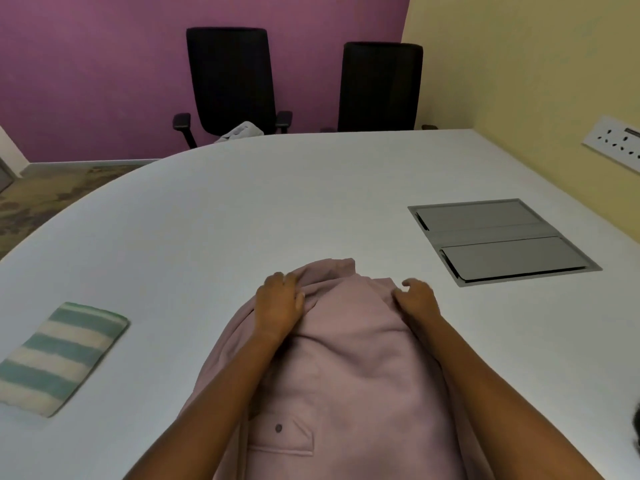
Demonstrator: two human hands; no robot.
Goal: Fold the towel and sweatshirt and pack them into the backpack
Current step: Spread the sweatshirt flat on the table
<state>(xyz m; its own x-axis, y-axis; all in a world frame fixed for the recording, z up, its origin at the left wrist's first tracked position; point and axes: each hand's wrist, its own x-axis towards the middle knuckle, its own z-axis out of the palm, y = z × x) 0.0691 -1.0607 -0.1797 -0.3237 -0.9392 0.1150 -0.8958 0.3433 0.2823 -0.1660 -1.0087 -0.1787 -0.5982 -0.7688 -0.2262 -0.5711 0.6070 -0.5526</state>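
**Both hands at the far end of the pink sweatshirt**

We see a pale pink fleece sweatshirt (346, 375) lying lengthwise on the rounded white bench (277, 202), running from the near edge away from us. A flapped pocket with a dark button (278, 428) faces up near us.

Our left hand (278, 306) rests on the far left part of the garment. Its fingers (277, 280) curl over a raised fold of cloth, and the thumb presses the same fold from the side. Our right hand (417, 301) is at the far right corner with its fingers bent, pinching the fabric edge under the thumb.

A green and cream striped towel (59, 355), already folded into a flat rectangle, lies well apart to the left on the bench.

A grey metal cable hatch (502, 237) is set into the bench to the right. Two black office chairs (232, 81) stand beyond the far edge.
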